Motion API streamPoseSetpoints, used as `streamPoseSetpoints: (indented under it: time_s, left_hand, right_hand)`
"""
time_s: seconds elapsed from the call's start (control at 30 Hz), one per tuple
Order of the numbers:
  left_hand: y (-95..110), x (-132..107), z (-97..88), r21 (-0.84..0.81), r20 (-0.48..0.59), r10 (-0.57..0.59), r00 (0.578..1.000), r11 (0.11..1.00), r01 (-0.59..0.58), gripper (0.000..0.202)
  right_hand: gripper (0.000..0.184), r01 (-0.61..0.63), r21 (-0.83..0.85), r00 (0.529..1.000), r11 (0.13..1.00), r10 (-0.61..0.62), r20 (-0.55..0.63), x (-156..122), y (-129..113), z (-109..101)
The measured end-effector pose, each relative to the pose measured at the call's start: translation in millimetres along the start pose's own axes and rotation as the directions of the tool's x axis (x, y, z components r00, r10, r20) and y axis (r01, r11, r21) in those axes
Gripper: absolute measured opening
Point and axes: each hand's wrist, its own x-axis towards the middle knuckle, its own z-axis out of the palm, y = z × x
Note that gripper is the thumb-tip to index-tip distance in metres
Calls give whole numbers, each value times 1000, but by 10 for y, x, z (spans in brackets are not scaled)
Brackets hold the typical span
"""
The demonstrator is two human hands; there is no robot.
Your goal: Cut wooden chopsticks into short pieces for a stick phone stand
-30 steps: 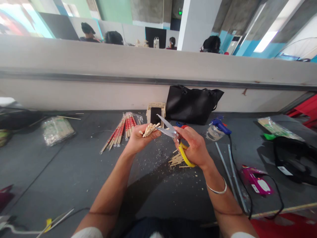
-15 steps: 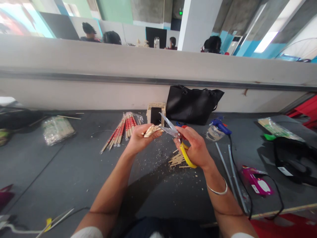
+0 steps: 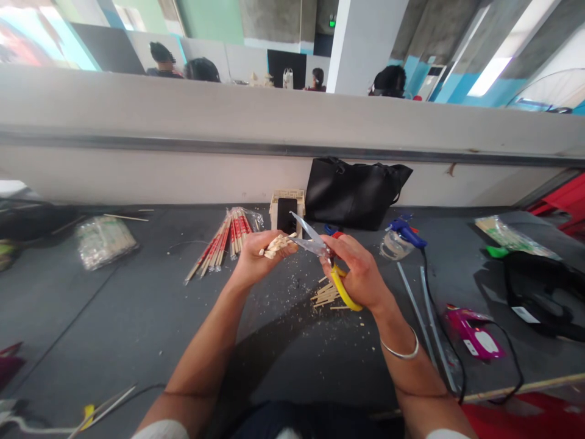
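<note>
My left hand (image 3: 258, 259) is closed around a bunch of short pale wooden sticks (image 3: 278, 245), whose ends poke out past the fingers. In my right hand (image 3: 359, 268) is a pair of scissors (image 3: 343, 289) with yellow handles. Their blades are parted, the lower one reaching the sticks at the left fingertips; whether it touches them I cannot tell. Below the scissors a loose pile of cut sticks (image 3: 325, 294) lies on the dark table (image 3: 283, 353) among small chips. Behind my hands, a black phone (image 3: 287, 213) leans on a small wooden structure (image 3: 274, 204).
Red-wrapped chopsticks (image 3: 217, 241) lie left of centre, with a bagged stick bundle (image 3: 105, 239) farther left. A black bag (image 3: 351, 195) stands against the wall. To the right are a blue glue gun (image 3: 404, 233), glue sticks (image 3: 417, 311) and a magenta box (image 3: 473, 332). People sit beyond the partition.
The sticks in my left hand have turned slightly and sit a little lower and looser. The scissors have shifted slightly left, with the blades still parted.
</note>
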Motion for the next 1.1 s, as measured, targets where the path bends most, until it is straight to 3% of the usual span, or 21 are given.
streamPoseSetpoints:
  time_s: [0.33, 0.67, 1.1]
  left_hand:
    - [-15, -24, -26, -166, 76, -122, 990, 977, 133, 33]
    - [-2, 22, -68, -241, 252, -204, 946, 934, 265, 28]
    - [-1, 0, -21, -309, 257, -271, 928, 886, 344, 30]
  right_hand:
    - [35, 25, -25, 1000, 999, -25, -7, -8, 51, 7]
    - [42, 49, -58, 996, 997, -45, 76, 13, 54, -87]
    - [39, 10, -57, 996, 998, -5, 92, 12, -1, -70]
